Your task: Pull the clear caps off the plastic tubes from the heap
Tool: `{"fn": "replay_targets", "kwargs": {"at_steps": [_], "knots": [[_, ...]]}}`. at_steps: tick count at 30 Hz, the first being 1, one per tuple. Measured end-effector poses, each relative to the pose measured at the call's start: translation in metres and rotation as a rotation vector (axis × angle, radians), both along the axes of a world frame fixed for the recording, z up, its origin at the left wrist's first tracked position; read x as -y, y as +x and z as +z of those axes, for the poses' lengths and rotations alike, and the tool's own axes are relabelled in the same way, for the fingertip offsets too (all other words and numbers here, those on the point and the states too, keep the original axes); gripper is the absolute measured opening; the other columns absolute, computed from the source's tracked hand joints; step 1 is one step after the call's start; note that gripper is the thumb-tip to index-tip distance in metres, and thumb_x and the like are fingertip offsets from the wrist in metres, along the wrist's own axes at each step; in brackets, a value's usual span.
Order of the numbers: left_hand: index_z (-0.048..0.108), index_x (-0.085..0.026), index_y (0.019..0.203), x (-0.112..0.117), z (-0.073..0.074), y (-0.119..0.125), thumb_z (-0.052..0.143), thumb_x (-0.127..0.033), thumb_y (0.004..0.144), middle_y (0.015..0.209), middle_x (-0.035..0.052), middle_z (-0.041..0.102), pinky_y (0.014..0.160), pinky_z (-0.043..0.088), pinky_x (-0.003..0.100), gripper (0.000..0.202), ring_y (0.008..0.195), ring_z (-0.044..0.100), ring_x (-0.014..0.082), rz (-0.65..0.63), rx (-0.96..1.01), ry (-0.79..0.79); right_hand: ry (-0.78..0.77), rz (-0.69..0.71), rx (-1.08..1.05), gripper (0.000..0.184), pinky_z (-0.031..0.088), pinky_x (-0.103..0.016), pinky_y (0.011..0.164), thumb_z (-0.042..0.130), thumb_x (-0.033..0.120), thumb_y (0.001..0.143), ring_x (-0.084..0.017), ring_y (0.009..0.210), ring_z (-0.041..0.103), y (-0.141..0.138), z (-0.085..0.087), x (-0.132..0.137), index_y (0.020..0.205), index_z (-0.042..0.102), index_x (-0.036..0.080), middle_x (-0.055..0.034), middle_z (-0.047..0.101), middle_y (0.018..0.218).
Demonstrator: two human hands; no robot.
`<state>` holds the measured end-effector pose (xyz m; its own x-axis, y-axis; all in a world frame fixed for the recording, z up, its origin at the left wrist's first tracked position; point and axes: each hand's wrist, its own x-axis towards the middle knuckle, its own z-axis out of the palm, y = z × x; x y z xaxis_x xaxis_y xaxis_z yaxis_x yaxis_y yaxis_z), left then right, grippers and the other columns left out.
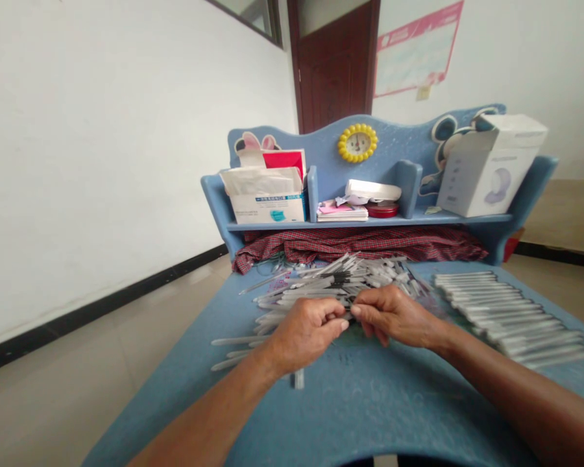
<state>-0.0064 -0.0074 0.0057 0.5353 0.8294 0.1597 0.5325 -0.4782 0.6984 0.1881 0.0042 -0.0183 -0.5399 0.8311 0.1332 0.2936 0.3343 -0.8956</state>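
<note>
Over on the left, loose pale tubes [316, 285] spill across the blue table [370, 402], behind the left hand [311, 325], its grip pinched narrow. Beside it the right hand [394, 314] pinches likewise; I can't tell on what. Farther right lies a row of slim tubes [509, 318].

Fairly bright, soft light washes the wall [102, 130] left of the hands [311, 327] [392, 316] nearly white. Shadows beneath them on the desk [370, 402] are faint. Blur softens the pens [509, 314] to their right; wide-angle distortion tilts the door [335, 71] beyond.
</note>
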Motion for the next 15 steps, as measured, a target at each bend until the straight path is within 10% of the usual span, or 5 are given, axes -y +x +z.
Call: {"fn": "replay_targets", "kwargs": {"at_steps": [15], "knots": [[0.061, -0.016, 0.072, -0.0012, 0.0004, -0.0024, 0.052, -0.019, 0.077, 0.059, -0.0045, 0.048, 0.053, 0.032, 0.02, 0.011, 0.056, 0.044, 0.0094, 0.003, -0.05, 0.093, -0.054, -0.014, -0.029, 0.042, 0.034, -0.016, 0.034, 0.049, 0.053, 0.083, -0.006, 0.035, 0.047, -0.0016, -0.0013, -0.0004, 0.066, 0.053, 0.014, 0.0032, 0.052, 0.051]]}}
